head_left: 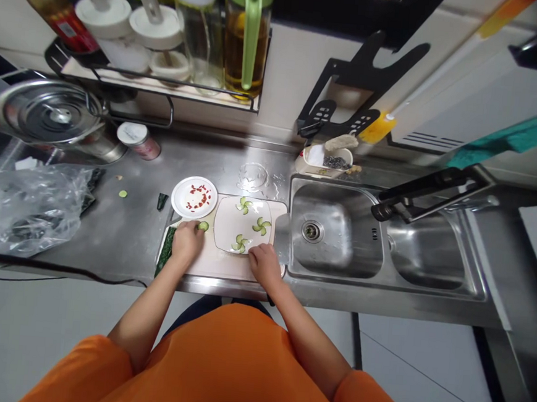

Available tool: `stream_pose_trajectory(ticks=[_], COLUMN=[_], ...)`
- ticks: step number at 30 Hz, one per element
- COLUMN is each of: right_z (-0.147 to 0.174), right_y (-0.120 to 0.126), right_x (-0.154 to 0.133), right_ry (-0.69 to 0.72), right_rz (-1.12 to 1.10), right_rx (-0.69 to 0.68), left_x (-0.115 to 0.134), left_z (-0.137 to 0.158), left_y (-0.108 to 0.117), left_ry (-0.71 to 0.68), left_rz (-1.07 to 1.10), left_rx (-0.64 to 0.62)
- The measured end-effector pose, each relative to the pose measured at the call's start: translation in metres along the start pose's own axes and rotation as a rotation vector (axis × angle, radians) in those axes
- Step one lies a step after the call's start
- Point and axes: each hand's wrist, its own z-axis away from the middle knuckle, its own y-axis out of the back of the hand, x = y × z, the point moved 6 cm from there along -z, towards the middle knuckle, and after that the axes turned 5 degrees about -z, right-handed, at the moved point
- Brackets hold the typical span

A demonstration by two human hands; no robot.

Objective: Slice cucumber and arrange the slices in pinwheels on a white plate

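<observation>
My left hand [187, 244] is closed, its fingertips at the small cucumber slices [203, 226] on the pale cutting board [226, 269]. Beside its wrist lies a dark green length of cucumber [165, 252]. My right hand [264, 266] has its fingers drawn together at the lower right rim of a white squarish plate [223, 213]; whatever they pinch is hidden. On that plate lie three pinwheels of cucumber slices [261, 226]. A round white plate [176, 197] with red bits [200, 198] stands behind my left hand. A wide knife blade [283, 239] rests along the board's right side.
A double steel sink [340, 231] with a black faucet [418, 191] lies right. At the left are a clear plastic bag [30, 207], a lidded pot [56, 116] and a jar [138, 140]. A seasoning rack [161, 84] hangs above the counter. Water [254, 176] wets the steel behind the plates.
</observation>
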Motion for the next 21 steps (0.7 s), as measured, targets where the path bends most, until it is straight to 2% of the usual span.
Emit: stream_pose_trajectory(ticks=[7, 11, 14, 17, 21], right_z=[0.001, -0.005, -0.017, -0.032, -0.051], right_y=[0.001, 0.003, 0.005, 0.008, 0.006], right_x=[-0.001, -0.004, -0.009, -0.015, -0.023], right_ry=[-0.01, -0.025, -0.069, -0.134, -0.197], right_rz=[-0.014, -0.085, -0.179, -0.337, -0.567], right_rx=[0.003, 0.002, 0.019, 0.058, 0.054], left_x=[-0.002, -0.008, -0.006, 0.012, 0.04], left_z=[0.003, 0.002, 0.002, 0.007, 0.016], left_y=[0.007, 0.005, -0.001, -0.005, -0.006], left_ry=[0.086, 0.123, 0.138, 0.106, 0.096], left_rz=[0.134, 0.389, 0.652, 0.88, 0.998], left_rx=[0.019, -0.028, -0.143, -0.288, -0.433])
